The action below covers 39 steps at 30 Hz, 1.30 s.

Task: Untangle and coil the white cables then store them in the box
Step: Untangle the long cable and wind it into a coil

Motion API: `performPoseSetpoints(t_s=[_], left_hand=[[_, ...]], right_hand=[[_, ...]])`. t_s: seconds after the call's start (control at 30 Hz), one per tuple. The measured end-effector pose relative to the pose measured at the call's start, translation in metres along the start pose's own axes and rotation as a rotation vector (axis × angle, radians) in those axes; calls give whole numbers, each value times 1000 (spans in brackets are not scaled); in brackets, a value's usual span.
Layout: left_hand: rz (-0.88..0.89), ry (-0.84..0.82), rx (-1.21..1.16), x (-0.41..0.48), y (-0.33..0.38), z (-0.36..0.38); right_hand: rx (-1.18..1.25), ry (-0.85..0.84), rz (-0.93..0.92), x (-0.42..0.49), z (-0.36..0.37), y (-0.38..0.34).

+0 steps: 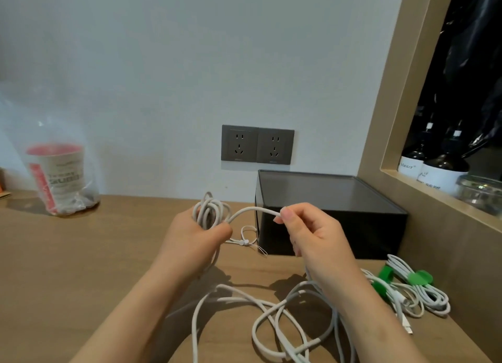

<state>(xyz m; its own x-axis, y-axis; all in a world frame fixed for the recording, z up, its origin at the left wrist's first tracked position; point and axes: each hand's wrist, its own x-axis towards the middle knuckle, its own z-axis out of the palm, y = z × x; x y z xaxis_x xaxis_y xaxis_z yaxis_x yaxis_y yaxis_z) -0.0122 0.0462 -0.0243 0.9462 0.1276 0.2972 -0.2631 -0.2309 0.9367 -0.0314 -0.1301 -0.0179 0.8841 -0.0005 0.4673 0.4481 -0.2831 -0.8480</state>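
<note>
The left hand [195, 237] is closed around a small coil [207, 213] of round white cable. The loops stand up above the fingers and the thumb presses them from the front. The right hand [315, 237] pinches the same white cable [252, 209] between thumb and forefinger, a little to the right of the coil and at about the same height. The short piece between the two hands therefore makes a low arch that runs from left to right. Under the right hand the cable falls down to the light wooden table [81, 254] and joins a loose tangle [271, 319] of white loops, which lies on the person's side, below both forearms.

The step in hand seems to be the winding. The free length comes from the right and from below, so I judge that the right hand must carry the next loop over to the left hand, which only receives it. The tangle has several crossings, and I think they can catch when the cable is drawn up.

The black rectangular box [339, 197] stands behind the right hand, against the wall, and is nearer to this hand than to the left one. I cannot tell if its top is open. Near the right edge of the table, white cable bundles [432, 300] with green ties [419, 278] lie outside the box.
</note>
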Motion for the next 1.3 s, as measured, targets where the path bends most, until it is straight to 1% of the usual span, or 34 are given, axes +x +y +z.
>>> performPoseSetpoints(t_s=[0.1,0.17,0.27,0.33,0.4,0.47,0.57,0.63,0.73,0.77,0.83,0.87,0.9,1.0,1.07,1.2,1.3], left_hand=[[-59,-92,-92,0,3,-1],[-98,-146,-142,0,4,-1],[-46,-188,-56,-2,4,0],[-24,-219,-39,-3,5,1],[-58,-240,-101,-3,6,1],[-100,-240,-207,-3,8,-1],[-110,-190,-341,-1,9,-5],[-117,-85,-447,3,7,-10],[-181,81,-577,12,4,-19],[-203,115,-590,14,2,-21],[-222,126,-560,14,0,-19],[-226,106,-536,12,0,-16],[-235,76,-519,10,0,-13],[-276,-12,-527,6,1,-6],[-284,-48,-540,5,1,-6],[-254,-97,-523,4,1,-6],[-270,-130,-486,3,1,-5]], right_hand=[[-47,-1,2,1,-2,2],[-92,47,-18,2,-4,3],[-266,174,-126,4,-9,9],[-420,247,-199,5,-13,12],[-550,267,-201,4,-15,14],[-605,271,-189,4,-16,13],[-573,292,-197,4,-21,13],[-583,309,-176,5,-27,14],[-505,389,-46,5,-36,15],[-445,444,1,6,-39,15],[-351,523,71,5,-41,14],[-363,512,85,5,-40,13],[-405,465,89,4,-37,13],[-543,234,88,3,-24,11],[-556,134,81,4,-15,12],[-474,125,138,5,-11,13],[-518,99,173,5,-11,15]])
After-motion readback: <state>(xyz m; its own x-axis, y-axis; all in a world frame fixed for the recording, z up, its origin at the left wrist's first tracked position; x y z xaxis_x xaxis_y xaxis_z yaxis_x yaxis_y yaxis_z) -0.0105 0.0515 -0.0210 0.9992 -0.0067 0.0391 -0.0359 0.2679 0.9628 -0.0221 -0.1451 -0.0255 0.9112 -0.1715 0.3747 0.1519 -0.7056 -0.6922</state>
